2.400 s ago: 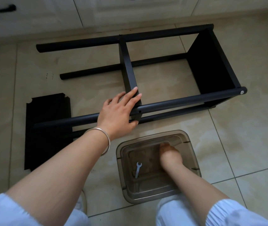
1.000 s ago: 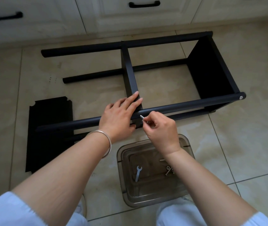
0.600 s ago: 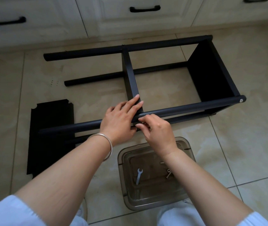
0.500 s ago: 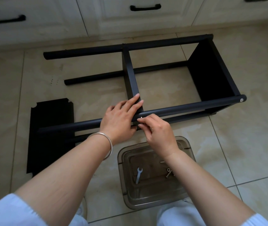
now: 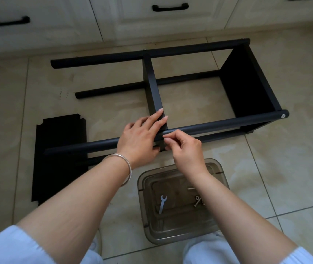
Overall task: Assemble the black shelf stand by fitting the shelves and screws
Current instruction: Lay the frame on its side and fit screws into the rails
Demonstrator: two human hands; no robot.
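Note:
The black shelf stand (image 5: 228, 124) lies on its side on the tiled floor, with a middle shelf (image 5: 152, 86) and an end shelf (image 5: 247, 82) fitted between its poles. My left hand (image 5: 140, 138) lies with straight fingers across the near pole and the middle shelf's edge. Right beside it, my right hand (image 5: 186, 147) has its fingertips pinched together at the pole where the shelf joins; the screw itself is hidden by the fingers. A loose black shelf panel (image 5: 56, 149) lies flat under the stand's left end.
A clear plastic box (image 5: 182, 231) stands on the floor by my knees, holding a small wrench (image 5: 162, 203) and loose screws (image 5: 197, 201). White cabinet drawers with black handles (image 5: 170, 7) run along the far wall.
My right hand came out of the plastic box with a screw and moved up to the near pole at the middle shelf. My left hand has stayed on the pole.

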